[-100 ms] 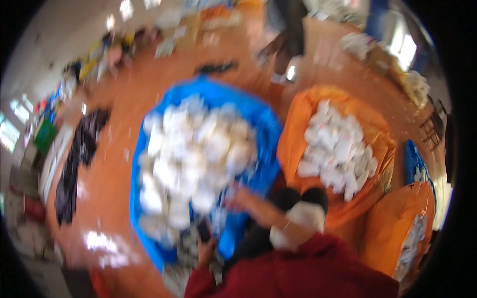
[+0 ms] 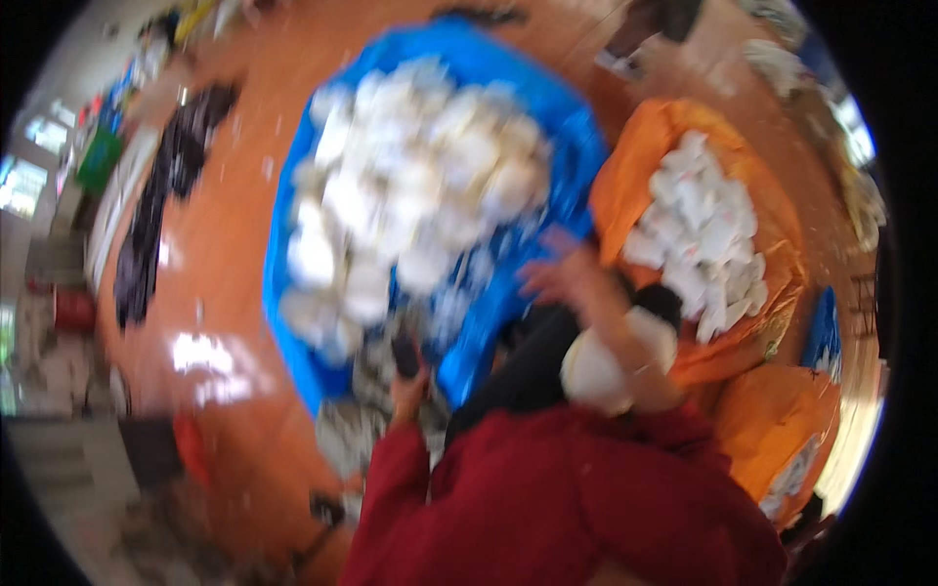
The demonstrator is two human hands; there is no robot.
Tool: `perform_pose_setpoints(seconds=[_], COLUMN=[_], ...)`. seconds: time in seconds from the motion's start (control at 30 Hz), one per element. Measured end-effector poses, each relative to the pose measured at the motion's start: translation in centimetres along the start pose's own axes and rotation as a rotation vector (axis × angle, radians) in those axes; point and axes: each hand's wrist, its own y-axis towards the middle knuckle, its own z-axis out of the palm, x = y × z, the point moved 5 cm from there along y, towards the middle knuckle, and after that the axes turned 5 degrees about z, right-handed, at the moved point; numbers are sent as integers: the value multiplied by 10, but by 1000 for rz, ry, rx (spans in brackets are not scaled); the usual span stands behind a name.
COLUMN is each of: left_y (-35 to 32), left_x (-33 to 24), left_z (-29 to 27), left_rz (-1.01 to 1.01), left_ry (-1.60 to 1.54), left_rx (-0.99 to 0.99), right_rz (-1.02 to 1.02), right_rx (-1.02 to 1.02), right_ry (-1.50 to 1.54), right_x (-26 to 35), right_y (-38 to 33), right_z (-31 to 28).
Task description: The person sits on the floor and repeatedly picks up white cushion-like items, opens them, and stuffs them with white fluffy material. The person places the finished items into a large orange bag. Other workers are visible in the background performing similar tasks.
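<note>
Head view, heavy motion blur. Left hand (image 2: 408, 383) low in frame, red sleeve (image 2: 391, 488) coming up from the near edge; fingers wrapped round a small dark object (image 2: 404, 355), looks like a handheld device, kind not clear. It sits at the near edge of the blue bag (image 2: 576, 146), over a greyish heap of packets (image 2: 357, 430) on the floor.

Right hand (image 2: 557, 273) raised further out, fingers spread and loose, gripping nothing; it hovers over the right rim of the blue bag, between that bag and the orange bag (image 2: 625, 186). Whether the fingertips touch the blue fabric, cannot tell, too blurred. A white rounded thing (image 2: 596, 371) lies against the right forearm near the wrist; a dark patch (image 2: 532, 361) just left of it, possibly clothing.

Blue bag is big, open, centre of the scene, filled with white soft parcels (image 2: 410, 186) heaped high. Orange bag to its right, also open, holds smaller white parcels (image 2: 699, 230). Another orange sack (image 2: 772, 420) nearer on the right, with a blue item (image 2: 826, 337) beside it.

Floor (image 2: 225, 254) is orange-brown and glossy, with glare spots. Dark clothing strip (image 2: 156, 205) lies on the left. Far edge: somebody's dark legs (image 2: 655, 20), blurred. Left rim cluttered, not readable.
</note>
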Motion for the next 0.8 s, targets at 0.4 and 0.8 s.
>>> perform_pose_setpoints(seconds=[0.4,0.8], left_y=[-183,-146], left_x=[87,171], left_z=[-129,-170], left_rz=[-196,-658], left_ry=[758,761], left_rx=[-788,-884], right_rz=[118,262], right_rx=[-605,-667], right_ry=[-992,-1058], right_x=[-23,-40], right_y=[-161,-181], right_z=[-122,-125])
